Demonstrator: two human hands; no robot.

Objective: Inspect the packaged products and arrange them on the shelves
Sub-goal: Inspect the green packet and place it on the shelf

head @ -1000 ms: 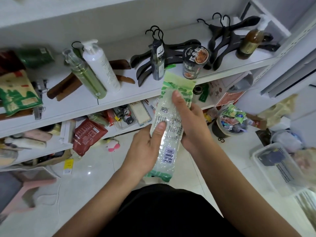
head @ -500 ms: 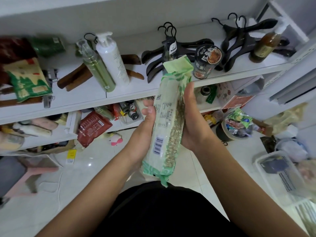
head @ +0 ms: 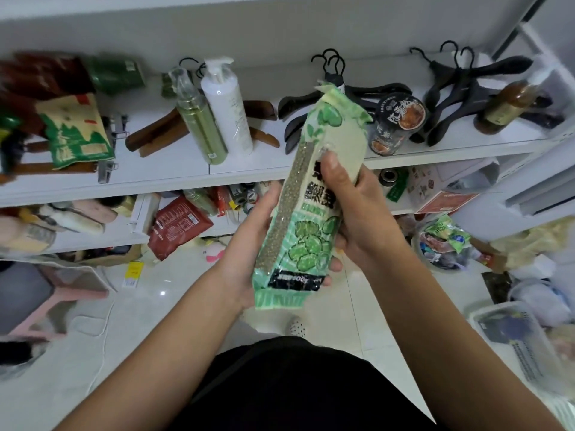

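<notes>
glossy plastic bean packet (head: pixel 311 197), wooden hangers (head: pixel 155 135), glossy tiled floor (head: pixel 174 293)

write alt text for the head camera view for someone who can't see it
A person holds a tall green packet nearly upright with both hands, the left hand round its lower part, the right hand round its middle. Behind it, a white shelf carries pump bottles, black hangers and a dark cup.

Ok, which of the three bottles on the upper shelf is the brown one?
The brown bottle at the far right end of the upper shelf, by the black hangers. The green bottle and white bottle stand together further left.
</notes>
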